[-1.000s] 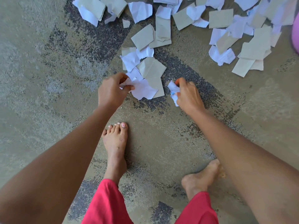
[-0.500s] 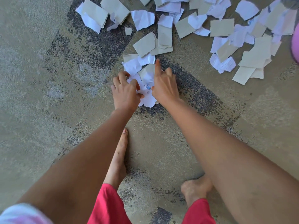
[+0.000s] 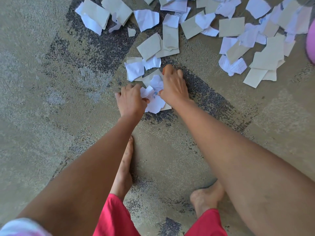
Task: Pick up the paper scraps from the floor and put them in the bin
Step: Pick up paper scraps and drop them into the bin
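Paper scraps [image 3: 154, 99]: small clump of crumpled white pieces, some with blue ink marks, lying on the floor [image 3: 51, 86] in the middle of the scene, right between the two hands. A beige piece shows under the clump on its right side.

Left hand [image 3: 131, 99]: knuckles up, fingers curled, thumb and fingers pinching the left edge of the white clump. Right hand [image 3: 173, 87]: fingers curled down over the right and far side of the clump, thumb tucked against the crumpled paper, holding it. Hands nearly touch across the clump. Both forearms bare, reaching in from the near side.

Just beyond the hands: a white scrap [image 3: 134, 70] beside another white one, then overlapping beige pieces [image 3: 150, 46]. Farther out, scattered scraps [image 3: 238, 29], white and beige, spread along the far edge and thickest at far right, many overlapping.

Floor is beige carpet with dark speckled patches.

Near side: left foot [image 3: 123, 169] bare, partly behind the left forearm; right foot [image 3: 206, 198] bare, partly under the right forearm. Red trouser legs [image 3: 115, 217] at the near edge. Pink object [image 3: 311, 43] cut off at the right edge, cannot tell what it is.
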Demonstrator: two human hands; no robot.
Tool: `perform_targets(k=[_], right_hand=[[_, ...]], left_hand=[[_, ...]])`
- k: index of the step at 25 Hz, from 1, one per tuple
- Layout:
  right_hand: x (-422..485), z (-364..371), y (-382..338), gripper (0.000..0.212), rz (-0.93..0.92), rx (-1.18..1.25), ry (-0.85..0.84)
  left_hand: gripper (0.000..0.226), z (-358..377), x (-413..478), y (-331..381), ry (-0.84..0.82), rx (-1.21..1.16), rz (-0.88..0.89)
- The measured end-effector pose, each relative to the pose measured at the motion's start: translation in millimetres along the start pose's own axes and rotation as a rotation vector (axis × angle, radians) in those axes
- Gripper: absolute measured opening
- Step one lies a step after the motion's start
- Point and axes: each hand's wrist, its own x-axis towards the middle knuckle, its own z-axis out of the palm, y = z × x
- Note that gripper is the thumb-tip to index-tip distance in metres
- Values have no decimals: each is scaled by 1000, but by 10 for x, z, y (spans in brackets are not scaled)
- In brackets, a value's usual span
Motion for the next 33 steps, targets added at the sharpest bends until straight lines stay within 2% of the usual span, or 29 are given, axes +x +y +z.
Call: perform_targets(k=[3,6,11,15,18,22,27,33], right_hand=[[-159,-6,-31,49,-52,61,-54],[-298,-25,39,46,9,176,-49],[-488,-247,407,28,156,412,-43],[-705,-582,744,34,290,555,30],[-900,-911,947,40,362,662,177],[-1143,-1381,1216,27,397,715,459],[-1447,-2088,1605,18,396,755,786],[-1764,-2940,2226,15,366,727,1063]], left_hand=[[34,-66,-44,28,-11,-66,-21],[21,-125,-91,26,-73,-148,-77],[26,-353,-196,37,-39,-262,-100],[29,-618,-309,198,3,-275,-73],[28,-835,-388,475,61,-285,-29],[20,-1158,-555,1095,129,-369,40],[15,-1493,-795,2143,181,-608,162],[17,-1796,-1064,3553,221,-769,396]])
